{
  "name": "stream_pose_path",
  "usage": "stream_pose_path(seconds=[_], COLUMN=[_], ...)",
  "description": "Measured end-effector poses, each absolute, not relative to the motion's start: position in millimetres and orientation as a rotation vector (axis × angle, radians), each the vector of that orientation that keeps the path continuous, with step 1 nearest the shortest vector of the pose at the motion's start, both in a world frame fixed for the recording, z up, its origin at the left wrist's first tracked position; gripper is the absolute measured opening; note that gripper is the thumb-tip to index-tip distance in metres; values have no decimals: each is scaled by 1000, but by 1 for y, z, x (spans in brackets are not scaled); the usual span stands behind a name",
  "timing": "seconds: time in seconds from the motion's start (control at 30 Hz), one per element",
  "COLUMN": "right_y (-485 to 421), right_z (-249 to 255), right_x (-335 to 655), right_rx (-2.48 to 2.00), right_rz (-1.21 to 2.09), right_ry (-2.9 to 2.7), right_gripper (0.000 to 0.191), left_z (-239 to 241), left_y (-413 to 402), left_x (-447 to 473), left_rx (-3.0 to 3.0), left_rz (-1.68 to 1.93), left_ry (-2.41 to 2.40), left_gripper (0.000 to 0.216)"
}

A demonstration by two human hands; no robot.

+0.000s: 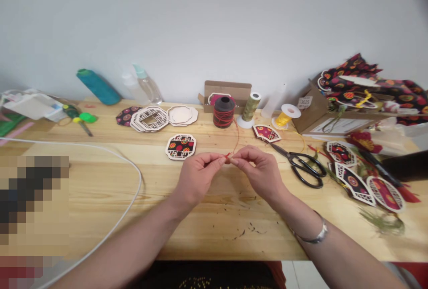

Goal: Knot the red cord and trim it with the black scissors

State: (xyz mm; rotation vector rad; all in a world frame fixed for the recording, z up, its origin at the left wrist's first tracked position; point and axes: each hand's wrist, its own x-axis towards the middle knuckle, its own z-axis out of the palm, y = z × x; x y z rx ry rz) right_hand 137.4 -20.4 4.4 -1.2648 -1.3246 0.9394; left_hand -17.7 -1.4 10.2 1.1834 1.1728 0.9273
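Observation:
Over the middle of the table, my left hand [199,175] and my right hand [259,171] meet at the fingertips. Both pinch a thin red cord [237,135], which runs up and back toward a dark spool [224,113] wound with red cord. A small loop or knot seems to lie between the fingertips, too small to make out. Just behind my left hand lies an eight-sided ornament [181,147] with patterned fabric in a pale lattice frame. To the right of my right hand are black-handled scissors [302,164], lying with their blades partly apart.
Pale lattice frames [152,119] are stacked at the back left, near a teal thread cone [98,87]. A yellow spool [284,116] and a cardboard box [310,106] of fabric stand back right. Finished-looking ornaments [355,184] lie at right. A white cable [138,177] curves across the left side.

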Motion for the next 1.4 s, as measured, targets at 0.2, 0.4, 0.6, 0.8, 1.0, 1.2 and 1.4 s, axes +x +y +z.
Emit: stream_pose_path(seconds=[0.2,0.4,0.6,0.8,1.0,1.2,1.4], right_y=[-18,-15,-15,-16,-15,-16,-22], right_z=[0,-2,-2,0,1,-1,10], right_x=[133,136,137,138,140,141,144], right_rx=[-1135,-1085,-1040,-1081,-1114,-1059,-1063], right_rz=[1476,1598,1617,1579,1527,1523,1272], right_ry=[-879,-770,-797,-854,-904,-937,-1298], right_gripper=[18,27,28,26,25,18,16], left_z=[4,7,6,2,2,8,4], left_y=[3,2,-2,-8,-10,-10,-10], left_x=[-19,-19,-18,-16,-18,-16,-12], left_rx=[971,851,849,941,1079,1071,963], left_rz=[837,669,521,454,413,362,451], left_ry=[1010,884,816,833,822,802,840], left_gripper=[20,20,18,18,20,11,13])
